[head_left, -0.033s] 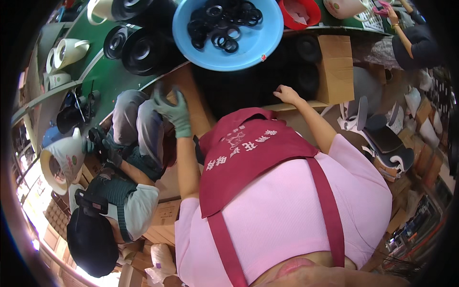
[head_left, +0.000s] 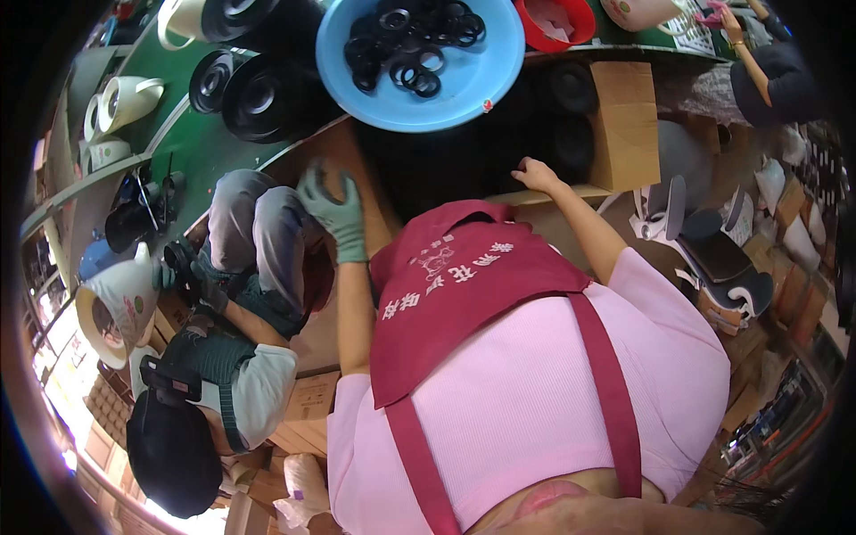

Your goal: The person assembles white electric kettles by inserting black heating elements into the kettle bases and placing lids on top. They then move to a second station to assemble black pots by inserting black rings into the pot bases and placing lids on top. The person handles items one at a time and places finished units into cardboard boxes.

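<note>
My left hand point(head_left: 333, 207), in a grey-green glove, hovers beside the left wall of an open cardboard box point(head_left: 624, 125). Its thumb and fingers are spread, with nothing visible between them. My bare right hand point(head_left: 535, 175) is closed over the near edge of that box, fingers bent down at the rim. Dark round parts point(head_left: 571, 87) lie inside the box in shadow, so most of its contents cannot be made out. Just beyond the box, a light blue basin point(head_left: 486, 85) holds a heap of black rings point(head_left: 419, 71).
Black round lids point(head_left: 259, 98) and white jugs point(head_left: 127, 102) stand on the green table point(head_left: 201, 147). Behind the basin's right side is a red bowl point(head_left: 584, 31). A co-worker point(head_left: 214, 366) sits close at my left; another person point(head_left: 776, 85) is at far right, beyond a chair point(head_left: 713, 254).
My left hand has shifted a little to the right, and its fingers now look sharper and more upright. My right hand stays at the box edge.
</note>
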A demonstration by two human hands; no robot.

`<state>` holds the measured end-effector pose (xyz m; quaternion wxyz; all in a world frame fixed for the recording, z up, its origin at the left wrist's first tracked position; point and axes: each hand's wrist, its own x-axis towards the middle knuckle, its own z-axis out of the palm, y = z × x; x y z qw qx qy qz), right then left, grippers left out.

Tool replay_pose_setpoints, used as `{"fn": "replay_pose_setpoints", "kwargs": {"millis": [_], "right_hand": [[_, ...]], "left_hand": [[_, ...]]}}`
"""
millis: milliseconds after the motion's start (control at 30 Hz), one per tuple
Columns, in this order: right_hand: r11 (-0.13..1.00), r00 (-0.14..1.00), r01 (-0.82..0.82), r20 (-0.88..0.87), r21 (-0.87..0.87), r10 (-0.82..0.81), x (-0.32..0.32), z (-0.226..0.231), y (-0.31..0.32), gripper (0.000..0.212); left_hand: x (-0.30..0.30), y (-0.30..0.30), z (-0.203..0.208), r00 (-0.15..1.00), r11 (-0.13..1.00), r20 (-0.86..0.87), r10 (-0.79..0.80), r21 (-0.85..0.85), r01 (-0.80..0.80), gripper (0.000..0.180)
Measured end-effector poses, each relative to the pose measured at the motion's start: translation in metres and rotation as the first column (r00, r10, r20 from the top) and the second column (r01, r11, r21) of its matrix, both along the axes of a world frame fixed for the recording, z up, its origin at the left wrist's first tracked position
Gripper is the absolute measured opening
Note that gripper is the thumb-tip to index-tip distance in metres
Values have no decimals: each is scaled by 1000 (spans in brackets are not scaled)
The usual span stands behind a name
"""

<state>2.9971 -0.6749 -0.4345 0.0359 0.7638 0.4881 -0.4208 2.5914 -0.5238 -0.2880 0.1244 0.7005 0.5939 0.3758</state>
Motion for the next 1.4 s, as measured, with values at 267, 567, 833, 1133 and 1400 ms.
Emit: {"fn": "replay_pose_setpoints", "kwargs": {"millis": [267, 567, 833, 1133, 1400], "right_hand": [[127, -170, 862, -517, -490, -839, 44, -65, 21, 95], [-142, -737, 633, -536, -761, -411, 140, -88, 77, 147], [-184, -879, 477, -468, -859, -92, 126, -79, 75, 133], [-351, -782, 610, -612, -711, -119, 135, -103, 87, 115], [-234, -673, 711, -738, -663, 50, 127, -99, 88, 79]], "left_hand": [[13, -84, -45, 948, 617, 188, -256, -724, 310, 34], [-6, -92, -41, 981, 676, 61, -185, -716, 172, 36], [-15, -103, -51, 987, 720, -30, -156, -688, 93, 32], [13, -97, -32, 980, 615, 50, -191, -772, 159, 31], [-33, -107, -61, 995, 600, 61, -73, -795, 93, 31]]}}
